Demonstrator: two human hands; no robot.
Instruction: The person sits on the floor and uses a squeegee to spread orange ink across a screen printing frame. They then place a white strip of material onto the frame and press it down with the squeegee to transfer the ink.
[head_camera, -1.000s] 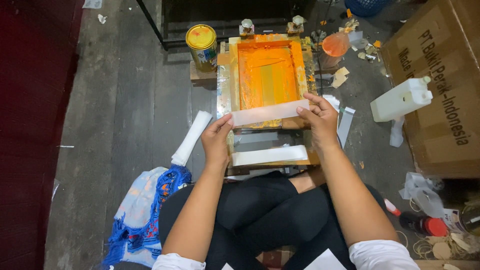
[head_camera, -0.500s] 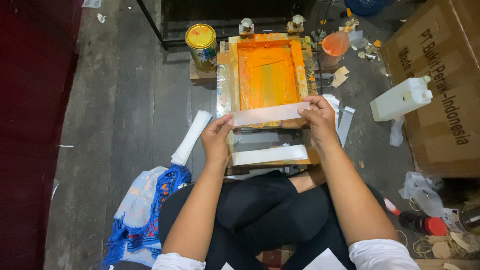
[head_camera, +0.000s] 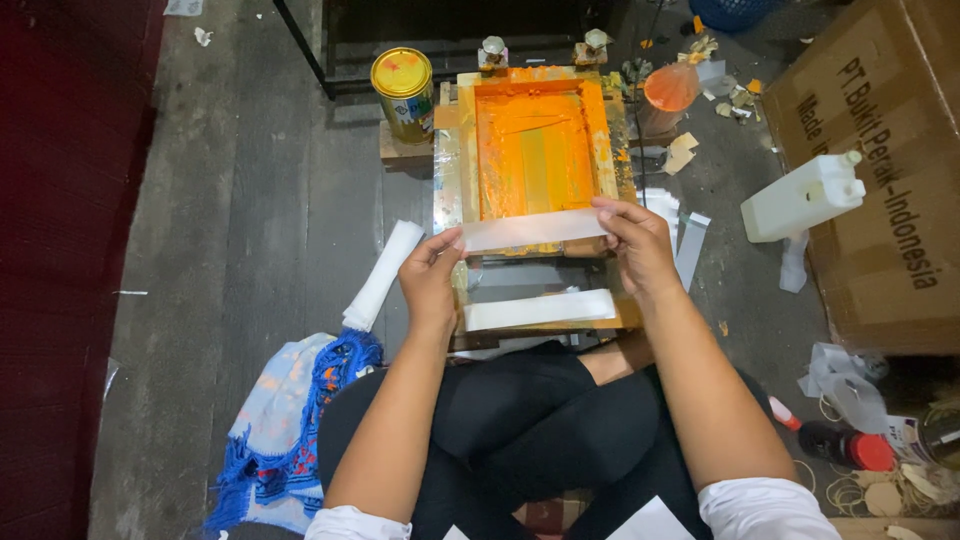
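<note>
Over the near edge of the orange-inked screen frame (head_camera: 535, 150), both hands hold one white strip (head_camera: 533, 230).
Left hand (head_camera: 432, 280) pinches its left end, right hand (head_camera: 635, 245) its right; another strip (head_camera: 540, 310) lies nearer the knees.

there's only one view, from the person's head, looking steeply down and slightly forward. it sits close: folded legs fill the bottom of the frame, both forearms reach up the middle, the orange-stained frame (head_camera: 535, 165) lies at upper centre, and the floor (head_camera: 250, 220) spreads around.
</note>
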